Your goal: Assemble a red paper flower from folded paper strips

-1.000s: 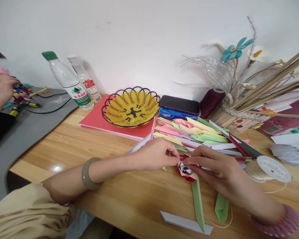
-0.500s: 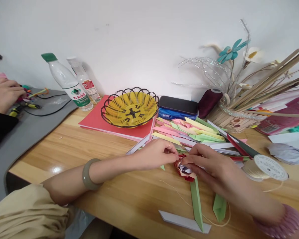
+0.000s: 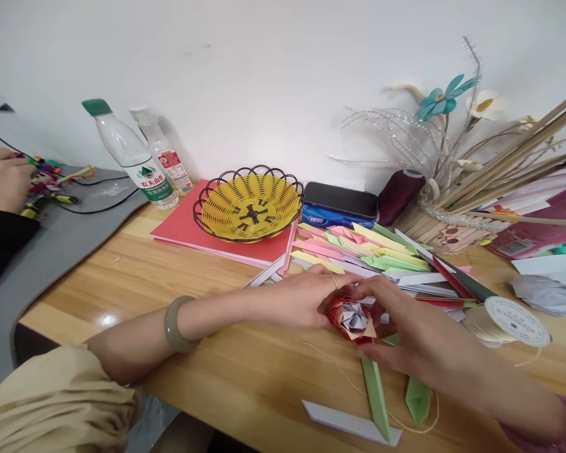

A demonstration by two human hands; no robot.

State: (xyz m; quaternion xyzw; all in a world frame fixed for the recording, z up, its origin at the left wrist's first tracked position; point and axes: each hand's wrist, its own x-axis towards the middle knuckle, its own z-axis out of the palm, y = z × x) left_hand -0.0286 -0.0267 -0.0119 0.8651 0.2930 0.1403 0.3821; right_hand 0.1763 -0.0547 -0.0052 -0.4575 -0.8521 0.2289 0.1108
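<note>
Both my hands close around a small folded paper flower (image 3: 353,316), red outside with a pale grey and pink centre, held just above the wooden table (image 3: 136,277). My left hand (image 3: 302,297) grips its left side; a green bangle sits on that wrist. My right hand (image 3: 405,321) cups it from the right, fingers curled over the top. A green paper stem (image 3: 376,396) runs from under the flower toward me. A thin cream thread (image 3: 330,360) lies on the table below it.
Folded coloured paper strips (image 3: 372,255) lie behind my hands. A yellow wire basket (image 3: 248,204) rests on red card, beside two bottles (image 3: 132,157). A thread spool (image 3: 512,321) is at the right, a dried-flower vase (image 3: 448,207) behind. Another person's hand (image 3: 2,176) works at far left.
My hands shifted from pinching the flower's top to cupping its sides, so its pale centre now shows. The other person's hand at far left moved slightly.
</note>
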